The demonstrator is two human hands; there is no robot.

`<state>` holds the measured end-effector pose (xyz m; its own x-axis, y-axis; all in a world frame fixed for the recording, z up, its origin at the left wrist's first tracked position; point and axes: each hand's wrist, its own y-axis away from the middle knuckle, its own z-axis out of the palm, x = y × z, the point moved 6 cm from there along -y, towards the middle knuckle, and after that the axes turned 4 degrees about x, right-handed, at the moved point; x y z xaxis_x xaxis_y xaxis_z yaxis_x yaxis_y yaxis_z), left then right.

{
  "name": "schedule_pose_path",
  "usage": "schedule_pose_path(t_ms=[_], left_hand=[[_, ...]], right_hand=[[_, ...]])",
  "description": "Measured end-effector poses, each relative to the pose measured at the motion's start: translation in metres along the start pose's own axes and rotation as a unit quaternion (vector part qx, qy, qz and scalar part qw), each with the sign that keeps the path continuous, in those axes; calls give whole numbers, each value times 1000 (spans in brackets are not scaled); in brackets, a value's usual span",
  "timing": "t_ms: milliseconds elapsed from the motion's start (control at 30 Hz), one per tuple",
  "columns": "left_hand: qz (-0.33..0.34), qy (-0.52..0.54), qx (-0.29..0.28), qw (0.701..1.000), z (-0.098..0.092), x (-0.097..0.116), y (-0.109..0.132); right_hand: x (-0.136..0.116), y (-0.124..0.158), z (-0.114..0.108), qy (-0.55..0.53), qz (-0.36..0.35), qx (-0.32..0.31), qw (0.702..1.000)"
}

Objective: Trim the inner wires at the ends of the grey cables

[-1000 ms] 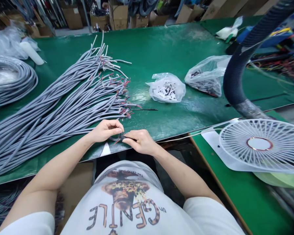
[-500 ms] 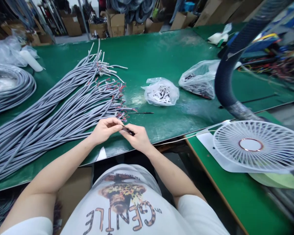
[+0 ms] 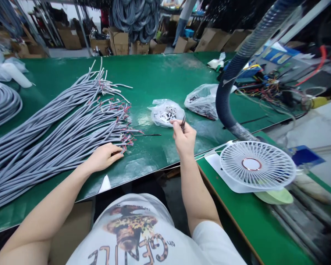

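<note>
My right hand (image 3: pixel 184 138) is closed around a slim dark tool (image 3: pixel 183 123) that looks like tweezers, its point sticking up. Its fingertips reach the near edge of a clear plastic bag (image 3: pixel 165 112) of small white and black pieces; whether they also pinch a piece is too small to tell. At the near side of a large bundle of grey cables (image 3: pixel 71 129), my left hand (image 3: pixel 103 157) has thumb and forefinger closing at a cable end with reddish wires. The grip itself is partly hidden. A thin black rod (image 3: pixel 147 135) lies between the hands, beyond them.
Another clear bag (image 3: pixel 202 103) with dark pieces stands behind a thick black hose (image 3: pixel 226 92). To the right is a white fan (image 3: pixel 264 165) on a lower green surface. A coil of grey cable (image 3: pixel 5 106) lies far left. Loose coloured wires (image 3: pixel 267 88) are at the back right.
My hands were together over the dark tool. They have parted: the right carried it forward and right to the bag, the left moved left to the cable ends. The view shifted right.
</note>
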<state>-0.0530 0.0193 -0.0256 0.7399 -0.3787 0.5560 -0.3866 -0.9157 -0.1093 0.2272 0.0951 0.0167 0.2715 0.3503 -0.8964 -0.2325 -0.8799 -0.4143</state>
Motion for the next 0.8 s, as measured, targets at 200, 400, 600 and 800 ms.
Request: schedule_pose_path(t_ms=[200, 400, 600, 800], left_hand=[[59, 20, 52, 997, -7, 12, 2], [116, 37, 94, 988, -19, 24, 6], [129, 44, 89, 987, -19, 27, 7], [124, 71, 91, 986, -19, 25, 7]], right_hand=[[0, 75, 60, -136, 149, -220, 954], [-4, 96, 101, -188, 236, -286, 910], [-5, 100, 121, -234, 310, -308, 868], [-8, 103, 129, -336, 333, -356, 806]])
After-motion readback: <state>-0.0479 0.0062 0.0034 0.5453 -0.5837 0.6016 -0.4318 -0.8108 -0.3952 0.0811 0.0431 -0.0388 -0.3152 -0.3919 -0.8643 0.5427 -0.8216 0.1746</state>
